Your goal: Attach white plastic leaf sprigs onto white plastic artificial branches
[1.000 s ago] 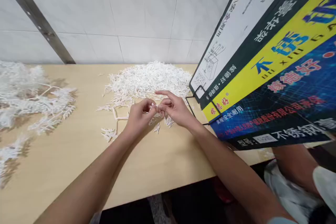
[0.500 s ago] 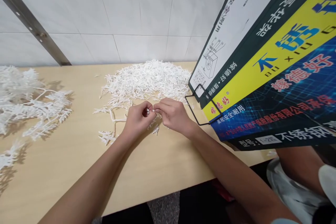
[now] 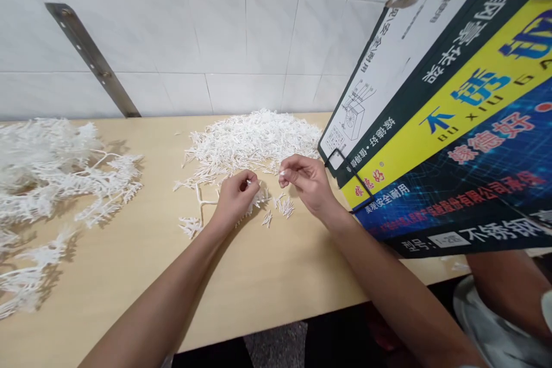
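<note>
My left hand (image 3: 235, 198) is closed around a branched white plastic sprue (image 3: 200, 202), whose stem and thin prongs stick out on both sides of the fist. To its right, my right hand (image 3: 308, 184) pinches a tiny white piece (image 3: 282, 172) between thumb and fingertips, apart from the left hand. Small loose white plastic pieces (image 3: 284, 206) lie on the table between and below the hands. Just behind them spreads a large pile of thin white pieces (image 3: 259, 138).
Tangled white sprues (image 3: 107, 181) cover the left of the table (image 3: 241, 293). A printed cardboard box (image 3: 431, 144) with a black wire loop (image 3: 371, 200) stands close on the right. Behind is a tiled wall (image 3: 172, 29) with a metal bracket (image 3: 95, 63). Another person's arm (image 3: 509, 284) shows at lower right.
My right hand has pulled away rightward from the left, carrying a tiny white piece. More loose pieces now show between the hands. The whole view has shifted slightly.
</note>
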A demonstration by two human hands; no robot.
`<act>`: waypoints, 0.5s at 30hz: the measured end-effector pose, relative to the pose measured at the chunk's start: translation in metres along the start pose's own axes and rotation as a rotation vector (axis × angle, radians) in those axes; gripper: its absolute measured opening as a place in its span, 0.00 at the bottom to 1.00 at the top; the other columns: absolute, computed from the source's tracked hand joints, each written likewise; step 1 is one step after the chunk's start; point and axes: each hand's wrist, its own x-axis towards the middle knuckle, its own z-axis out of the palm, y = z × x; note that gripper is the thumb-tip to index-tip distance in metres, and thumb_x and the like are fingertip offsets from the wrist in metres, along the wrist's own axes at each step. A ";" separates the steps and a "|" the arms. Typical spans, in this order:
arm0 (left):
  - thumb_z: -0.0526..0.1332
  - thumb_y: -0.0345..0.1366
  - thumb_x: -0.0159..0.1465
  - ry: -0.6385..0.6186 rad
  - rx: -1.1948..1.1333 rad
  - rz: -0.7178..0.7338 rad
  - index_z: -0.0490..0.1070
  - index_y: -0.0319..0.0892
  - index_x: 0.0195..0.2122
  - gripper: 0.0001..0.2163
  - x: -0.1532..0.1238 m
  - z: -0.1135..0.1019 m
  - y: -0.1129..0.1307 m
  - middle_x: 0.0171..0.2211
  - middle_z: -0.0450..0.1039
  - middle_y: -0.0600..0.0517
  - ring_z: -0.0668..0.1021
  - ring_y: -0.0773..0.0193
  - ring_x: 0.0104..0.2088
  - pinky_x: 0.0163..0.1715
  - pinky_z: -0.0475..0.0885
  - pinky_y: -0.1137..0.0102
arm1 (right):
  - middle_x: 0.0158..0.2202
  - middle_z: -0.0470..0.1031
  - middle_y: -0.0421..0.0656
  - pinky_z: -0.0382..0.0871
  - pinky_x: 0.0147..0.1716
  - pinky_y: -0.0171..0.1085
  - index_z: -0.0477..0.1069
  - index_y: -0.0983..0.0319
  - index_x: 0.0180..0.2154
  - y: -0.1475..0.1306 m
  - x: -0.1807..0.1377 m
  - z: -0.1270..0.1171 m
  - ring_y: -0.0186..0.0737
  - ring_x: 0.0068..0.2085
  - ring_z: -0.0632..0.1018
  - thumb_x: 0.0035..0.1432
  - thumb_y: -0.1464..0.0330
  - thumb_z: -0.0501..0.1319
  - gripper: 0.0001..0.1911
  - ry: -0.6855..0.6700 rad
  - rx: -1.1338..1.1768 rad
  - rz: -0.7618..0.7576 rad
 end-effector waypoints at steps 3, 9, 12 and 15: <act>0.58 0.41 0.68 -0.044 -0.065 0.025 0.70 0.43 0.32 0.09 0.000 0.003 0.001 0.23 0.62 0.58 0.65 0.66 0.26 0.29 0.59 0.69 | 0.37 0.82 0.45 0.74 0.34 0.39 0.82 0.60 0.41 0.004 0.003 -0.004 0.38 0.31 0.78 0.60 0.66 0.67 0.08 0.063 -0.302 -0.020; 0.58 0.45 0.70 0.050 -0.187 0.028 0.70 0.43 0.31 0.14 0.002 0.004 0.006 0.27 0.64 0.56 0.67 0.64 0.30 0.33 0.62 0.69 | 0.42 0.85 0.44 0.73 0.45 0.40 0.83 0.59 0.41 0.008 -0.004 0.006 0.43 0.44 0.82 0.68 0.70 0.57 0.14 -0.032 -0.669 -0.113; 0.58 0.45 0.71 0.053 -0.210 0.045 0.72 0.43 0.32 0.14 0.003 0.004 0.006 0.29 0.68 0.55 0.70 0.63 0.33 0.35 0.64 0.69 | 0.35 0.84 0.42 0.72 0.39 0.38 0.82 0.60 0.40 0.007 -0.009 0.013 0.41 0.37 0.81 0.66 0.63 0.62 0.10 -0.105 -0.620 -0.001; 0.58 0.46 0.71 0.086 -0.209 0.059 0.71 0.43 0.32 0.14 0.002 0.004 0.007 0.30 0.70 0.54 0.71 0.62 0.34 0.35 0.65 0.70 | 0.34 0.83 0.42 0.72 0.36 0.36 0.80 0.61 0.41 0.011 -0.010 0.017 0.39 0.35 0.81 0.59 0.61 0.69 0.12 -0.076 -0.433 0.126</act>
